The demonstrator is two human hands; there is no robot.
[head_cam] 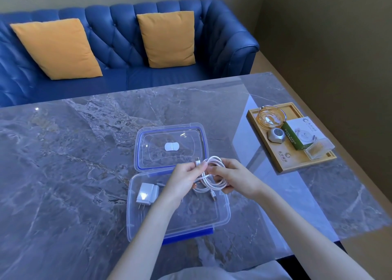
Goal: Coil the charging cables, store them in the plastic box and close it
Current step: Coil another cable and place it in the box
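At centre frame, above the open plastic box [220,214], the left hand [182,182] and the right hand [235,179] both pinch a coiled white charging cable [212,179], fingers curled around its loops with one plug poking up at the top and another hanging below. Inside the clear box on the marble desk [63,163] lies a white charger plug [147,193] at its left end, while the blue-rimmed lid [171,147] lies open behind it. Toward the right edge, a wooden tray [292,165] carries a glass ashtray [271,116] and a green-and-white carton [301,134].

Dim bluish light, window glare across the marble table [63,152] (edges bowed by wide lens).
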